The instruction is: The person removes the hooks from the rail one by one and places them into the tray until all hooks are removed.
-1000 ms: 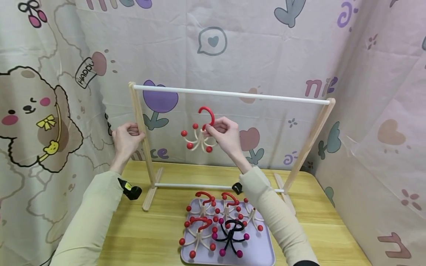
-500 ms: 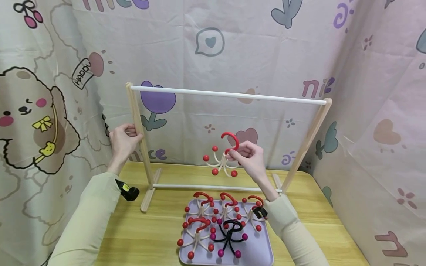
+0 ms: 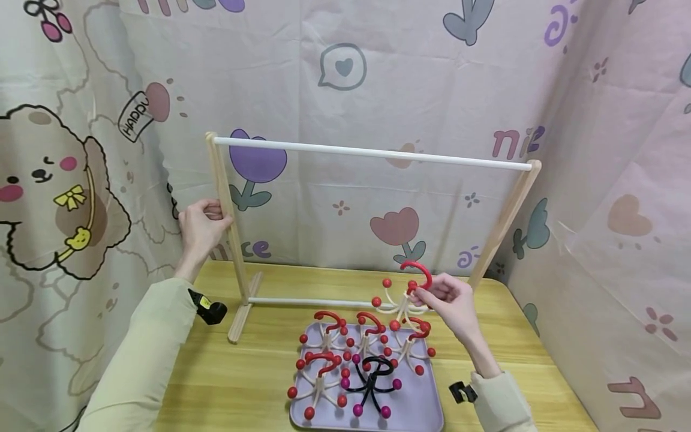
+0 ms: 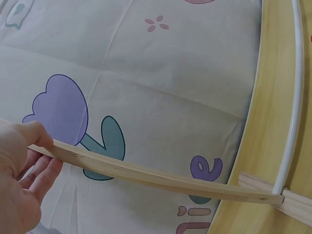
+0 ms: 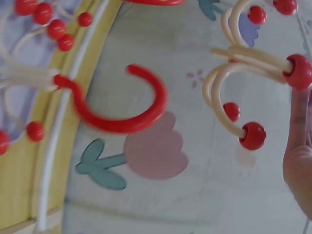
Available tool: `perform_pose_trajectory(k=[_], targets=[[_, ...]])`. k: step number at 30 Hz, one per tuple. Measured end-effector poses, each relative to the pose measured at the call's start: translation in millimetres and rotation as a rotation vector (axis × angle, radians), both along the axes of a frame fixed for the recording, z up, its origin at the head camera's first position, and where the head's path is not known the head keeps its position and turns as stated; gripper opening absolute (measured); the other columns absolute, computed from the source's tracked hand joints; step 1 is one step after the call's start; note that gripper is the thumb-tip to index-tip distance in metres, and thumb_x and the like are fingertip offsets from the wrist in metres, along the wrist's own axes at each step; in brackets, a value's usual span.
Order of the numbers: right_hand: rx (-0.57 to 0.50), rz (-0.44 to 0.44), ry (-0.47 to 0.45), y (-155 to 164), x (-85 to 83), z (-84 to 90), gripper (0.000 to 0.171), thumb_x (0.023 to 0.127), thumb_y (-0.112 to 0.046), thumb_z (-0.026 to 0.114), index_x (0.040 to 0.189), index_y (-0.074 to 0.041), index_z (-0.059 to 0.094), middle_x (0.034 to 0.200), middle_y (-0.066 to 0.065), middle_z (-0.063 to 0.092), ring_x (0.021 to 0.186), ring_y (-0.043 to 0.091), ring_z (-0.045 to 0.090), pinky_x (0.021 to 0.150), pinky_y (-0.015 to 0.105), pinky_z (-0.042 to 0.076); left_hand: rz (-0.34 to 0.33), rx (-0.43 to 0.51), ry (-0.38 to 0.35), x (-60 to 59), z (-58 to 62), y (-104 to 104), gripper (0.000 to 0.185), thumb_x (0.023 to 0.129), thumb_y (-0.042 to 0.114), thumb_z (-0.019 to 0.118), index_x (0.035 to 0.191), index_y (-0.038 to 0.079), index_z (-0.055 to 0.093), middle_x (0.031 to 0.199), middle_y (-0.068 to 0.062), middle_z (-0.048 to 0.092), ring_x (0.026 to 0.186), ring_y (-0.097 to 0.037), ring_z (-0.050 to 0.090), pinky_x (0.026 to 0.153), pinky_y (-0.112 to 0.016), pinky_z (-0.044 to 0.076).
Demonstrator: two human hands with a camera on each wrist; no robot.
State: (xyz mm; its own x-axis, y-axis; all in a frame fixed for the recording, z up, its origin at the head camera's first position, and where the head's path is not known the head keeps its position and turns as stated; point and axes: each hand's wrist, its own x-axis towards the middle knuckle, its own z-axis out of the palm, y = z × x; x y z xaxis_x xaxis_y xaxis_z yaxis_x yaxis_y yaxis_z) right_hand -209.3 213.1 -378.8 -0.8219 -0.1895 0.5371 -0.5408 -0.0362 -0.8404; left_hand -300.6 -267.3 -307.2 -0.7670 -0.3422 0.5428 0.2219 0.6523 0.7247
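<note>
My left hand grips the left wooden post of a small clothes rack about halfway up; in the left wrist view its fingers curl round the post. My right hand pinches a hanger with a red hook, cream arms and red balls, just above the back right corner of the purple tray. The right wrist view shows cream arms with red balls next to my fingers. The white top rail is bare.
Several more hangers lie on the tray, most red and cream, one black with magenta balls. The rack stands at the back of a yellow wooden table, with a white lower rail. Printed cloth walls close in behind and on both sides.
My right hand has carried the hanger down and to the right, from below the top rail to just over the tray. The left hand has kept its hold on the post.
</note>
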Motion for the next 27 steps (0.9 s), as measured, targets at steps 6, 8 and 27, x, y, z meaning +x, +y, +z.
perform_pose_trajectory(k=[6, 8, 27], targets=[[0.084, 0.016, -0.002, 22.7, 16.5, -14.9, 0.007, 0.090, 0.012, 0.062, 0.094, 0.006, 0.062, 0.086, -0.004, 0.079, 0.073, 0.014, 0.076, 0.065, 0.028, 0.061, -0.002, 0.007, 0.003, -1.0, 1.5, 0.7, 0.028, 0.083, 0.006, 0.069, 0.109, -0.004, 0.072, 0.102, -0.026, 0.075, 0.071, -0.001, 0.057, 0.109, -0.044, 0.038], [0.095, 0.038, 0.011, 28.7, 20.4, -19.0, 0.008, 0.090, 0.014, 0.061, 0.094, 0.007, 0.062, 0.087, -0.002, 0.079, 0.072, 0.015, 0.076, 0.065, 0.029, 0.061, -0.006, 0.013, 0.002, -0.8, 1.5, 0.6, 0.028, 0.083, 0.006, 0.069, 0.108, -0.004, 0.072, 0.102, -0.027, 0.075, 0.068, 0.008, 0.050, 0.109, -0.044, 0.038], [0.119, 0.267, -0.126, 62.2, 46.9, -46.4, 0.013, 0.089, 0.018, 0.058, 0.093, 0.006, 0.061, 0.092, 0.007, 0.080, 0.079, 0.019, 0.078, 0.064, 0.041, 0.062, 0.014, 0.012, 0.009, -2.4, -0.2, 0.7, 0.027, 0.082, 0.008, 0.068, 0.106, -0.002, 0.073, 0.102, -0.024, 0.076, 0.067, 0.013, 0.050, 0.107, -0.041, 0.040]])
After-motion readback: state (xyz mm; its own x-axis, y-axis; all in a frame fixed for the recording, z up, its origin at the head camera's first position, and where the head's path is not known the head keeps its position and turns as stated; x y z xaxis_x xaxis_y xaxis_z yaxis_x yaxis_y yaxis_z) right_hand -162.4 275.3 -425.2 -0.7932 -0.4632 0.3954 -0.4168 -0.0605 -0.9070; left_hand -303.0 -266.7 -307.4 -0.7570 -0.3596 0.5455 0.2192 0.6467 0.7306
